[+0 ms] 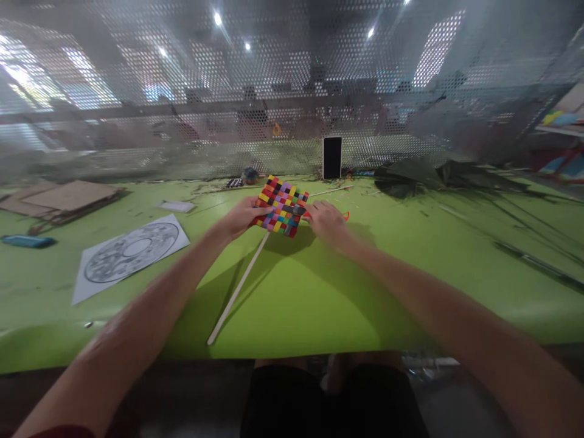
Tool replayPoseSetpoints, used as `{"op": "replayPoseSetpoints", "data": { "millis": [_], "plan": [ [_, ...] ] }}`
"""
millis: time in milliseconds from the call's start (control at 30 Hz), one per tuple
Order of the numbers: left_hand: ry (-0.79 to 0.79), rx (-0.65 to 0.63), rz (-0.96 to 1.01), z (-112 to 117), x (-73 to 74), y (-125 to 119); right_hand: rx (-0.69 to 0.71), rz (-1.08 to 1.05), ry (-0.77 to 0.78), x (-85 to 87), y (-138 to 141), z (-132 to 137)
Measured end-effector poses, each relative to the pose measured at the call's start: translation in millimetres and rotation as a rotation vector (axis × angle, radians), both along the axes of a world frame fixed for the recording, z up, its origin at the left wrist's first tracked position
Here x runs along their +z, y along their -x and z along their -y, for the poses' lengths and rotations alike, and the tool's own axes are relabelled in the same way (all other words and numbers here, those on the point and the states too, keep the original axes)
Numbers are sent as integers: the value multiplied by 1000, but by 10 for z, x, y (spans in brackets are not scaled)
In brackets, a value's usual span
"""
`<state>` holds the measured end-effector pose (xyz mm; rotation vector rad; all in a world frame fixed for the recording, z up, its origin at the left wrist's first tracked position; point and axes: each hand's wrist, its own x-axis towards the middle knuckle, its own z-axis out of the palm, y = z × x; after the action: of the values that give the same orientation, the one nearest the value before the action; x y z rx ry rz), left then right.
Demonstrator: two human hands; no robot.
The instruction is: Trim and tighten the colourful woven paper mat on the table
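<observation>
A woven square (281,194) of many-coloured strips, in red, yellow, black, purple and green, is held up over the green table. My left hand (244,216) grips its left edge, thumb across the front. At the right edge, my right hand (326,220) is closed around what look like scissors (294,210). Their dark grey blades lie across the woven face, and a bit of orange-red handle (347,216) shows past the knuckles. Below the square, a pale thin stick (237,291) slants towards the table's front edge; its upper end is hidden behind the square.
The green tabletop (292,304) also carries a sheet with a printed ring pattern (132,252), cardboard pieces (73,198) and a blue tool (28,241) at left. A phone (332,157) stands against the perforated screen (283,109). Dark leaves (420,176) lie at right.
</observation>
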<state>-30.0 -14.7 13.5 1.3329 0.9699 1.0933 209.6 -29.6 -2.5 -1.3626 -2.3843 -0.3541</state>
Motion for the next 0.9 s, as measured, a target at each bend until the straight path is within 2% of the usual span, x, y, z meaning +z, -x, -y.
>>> {"op": "replayPoseSetpoints", "data": {
  "millis": [133, 400, 633, 800, 900],
  "plan": [
    [-41, 53, 15, 0, -48, -65, -2, -47, 11, -31, -6, -20],
    [13, -88, -81, -7, 69, 67, 138, -63, 33, -52, -104, -149],
    [-42, -68, -86, 11, 46, 8, 55, -126, 73, -55, -19, -51],
    [-7, -100, -105, 33, 108, 38, 115, -127, 7, 0, -61, -70],
    [-5, -135, -156, 35, 134, 82, 129, -57, 17, 42, -79, -79]
  ]
}}
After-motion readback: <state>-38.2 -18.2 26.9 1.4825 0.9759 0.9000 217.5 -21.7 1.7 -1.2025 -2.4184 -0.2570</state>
